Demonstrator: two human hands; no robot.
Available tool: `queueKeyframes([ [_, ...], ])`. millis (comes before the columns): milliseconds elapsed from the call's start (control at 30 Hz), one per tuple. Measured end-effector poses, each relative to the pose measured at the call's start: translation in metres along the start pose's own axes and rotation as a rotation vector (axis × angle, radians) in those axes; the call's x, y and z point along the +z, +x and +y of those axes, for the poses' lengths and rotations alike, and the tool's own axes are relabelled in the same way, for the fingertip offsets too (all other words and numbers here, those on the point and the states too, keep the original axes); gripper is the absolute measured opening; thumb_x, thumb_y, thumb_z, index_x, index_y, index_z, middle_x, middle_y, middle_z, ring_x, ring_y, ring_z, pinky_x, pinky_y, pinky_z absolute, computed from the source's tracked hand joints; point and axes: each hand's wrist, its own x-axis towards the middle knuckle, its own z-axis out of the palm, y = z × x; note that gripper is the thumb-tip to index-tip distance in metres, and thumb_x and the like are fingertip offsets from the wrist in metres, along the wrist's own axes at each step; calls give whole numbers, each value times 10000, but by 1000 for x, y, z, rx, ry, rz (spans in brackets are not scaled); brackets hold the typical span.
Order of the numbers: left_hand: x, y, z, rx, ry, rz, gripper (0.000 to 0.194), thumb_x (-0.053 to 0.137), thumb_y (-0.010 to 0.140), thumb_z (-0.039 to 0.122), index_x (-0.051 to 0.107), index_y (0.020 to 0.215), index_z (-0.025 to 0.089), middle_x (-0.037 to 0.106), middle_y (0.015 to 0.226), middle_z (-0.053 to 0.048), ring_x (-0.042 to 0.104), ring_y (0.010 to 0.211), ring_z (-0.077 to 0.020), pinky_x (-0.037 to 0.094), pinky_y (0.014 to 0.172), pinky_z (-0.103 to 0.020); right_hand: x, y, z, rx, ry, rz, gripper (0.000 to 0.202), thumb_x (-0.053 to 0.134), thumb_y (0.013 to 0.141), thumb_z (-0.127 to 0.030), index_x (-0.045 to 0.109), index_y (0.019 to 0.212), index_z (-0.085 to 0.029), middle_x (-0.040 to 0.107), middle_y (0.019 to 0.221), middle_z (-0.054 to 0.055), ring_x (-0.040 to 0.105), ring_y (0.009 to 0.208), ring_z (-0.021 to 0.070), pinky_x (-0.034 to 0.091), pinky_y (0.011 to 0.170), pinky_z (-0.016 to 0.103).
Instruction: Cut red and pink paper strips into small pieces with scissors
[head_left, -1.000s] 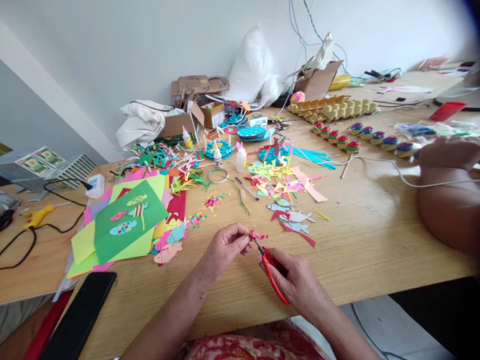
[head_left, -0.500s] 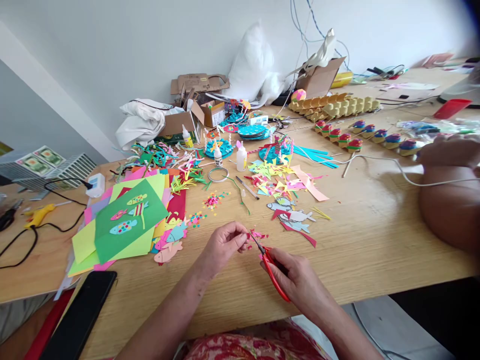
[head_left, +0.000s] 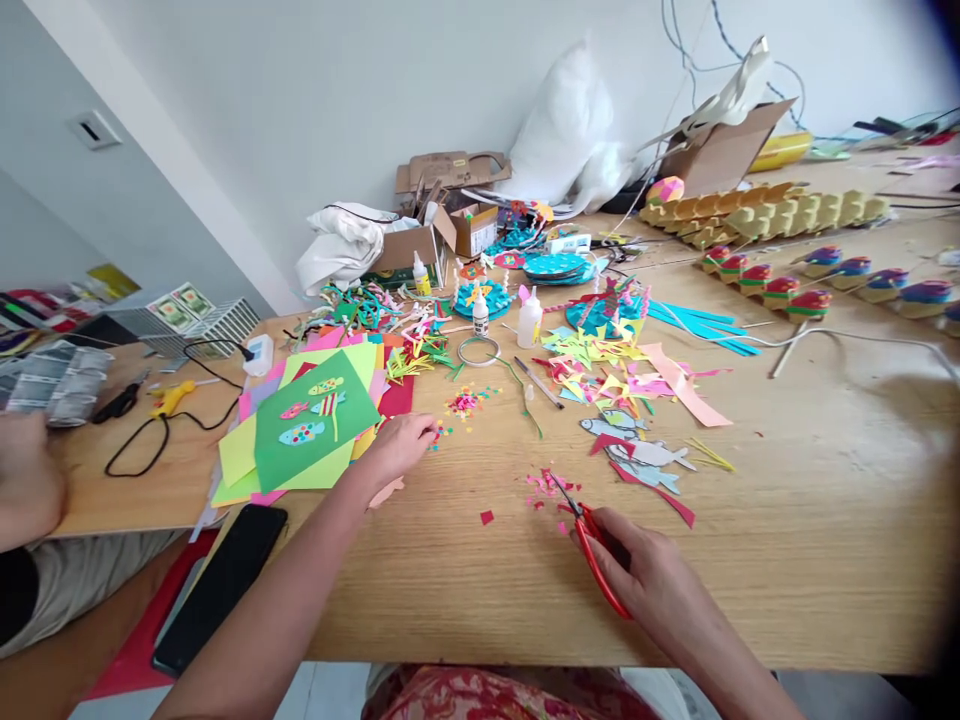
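My right hand is wrapped round the handles of red scissors, whose tips point at small pink paper bits on the table. Further left, my left hand is over the paper fish cutouts beside the coloured sheets, its fingers bent; whatever they touch is hidden. A green sheet with fish lies on the stack. One small red paper piece rests between my hands. Multicoloured confetti is just beyond my left hand.
Fish cutouts, paper scraps and glue bottles stand or lie beyond my hands. A black phone is at the near left edge. Another person's arm shows at far left. Egg cartons sit at back right.
My left hand has moved away from the scissors, leftward to the fish cutouts. The red piece now shows on the table. The view has turned left, bringing another person's arm into sight.
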Motion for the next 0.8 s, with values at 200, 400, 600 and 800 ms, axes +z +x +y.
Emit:
queueKeyframes([
  [200, 12, 5, -7, -23, 73, -19, 205, 391, 778, 192, 569, 682, 162, 580, 689, -38, 506, 664, -143, 311, 595, -228, 1, 0, 0, 6, 6, -26, 296, 307, 840, -386, 484, 693, -201, 566, 560, 12, 516, 500, 141, 333, 482, 236],
  [400, 7, 5, -11, -33, 84, 4, 187, 391, 758, 166, 569, 703, 153, 579, 707, -47, 514, 671, -149, 316, 582, -233, 0, 0, 2, 7, -4, -6, 290, 320, 831, -395, 461, 660, -207, 549, 528, 6, 501, 474, 142, 322, 462, 238],
  [600, 11, -11, 23, 127, 10, -77, 151, 428, 725, 126, 557, 766, 193, 594, 778, 8, 521, 699, -112, 339, 601, -196, -1, 0, 2, -12, -8, 8, 292, 320, 832, -390, 475, 670, -204, 550, 535, 11, 489, 478, 139, 326, 466, 240],
  [800, 33, -40, 60, 338, 24, -234, 127, 455, 764, 206, 502, 882, 196, 571, 885, -34, 535, 804, -167, 382, 649, -247, -1, -3, -1, -24, 2, 12, 273, 348, 828, -372, 476, 659, -200, 550, 536, 8, 481, 476, 126, 325, 461, 230],
])
